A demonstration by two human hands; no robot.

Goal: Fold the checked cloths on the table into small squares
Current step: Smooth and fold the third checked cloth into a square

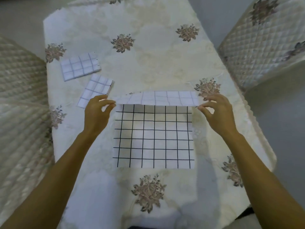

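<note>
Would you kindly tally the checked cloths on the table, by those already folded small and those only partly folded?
Folded small: 2 (farther folded cloth, nearer folded cloth)
Partly folded: 1 (partly folded cloth, its turned-over edge pinched by the left hand and right hand)
Total: 3

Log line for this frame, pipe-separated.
left hand: pinches checked cloth far-left corner | right hand: pinches far-right corner | far edge: lifted | folded cloths: two, left

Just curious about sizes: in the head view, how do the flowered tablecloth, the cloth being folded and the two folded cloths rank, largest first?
1. flowered tablecloth
2. cloth being folded
3. farther folded cloth and nearer folded cloth: too alike to rank.
</note>
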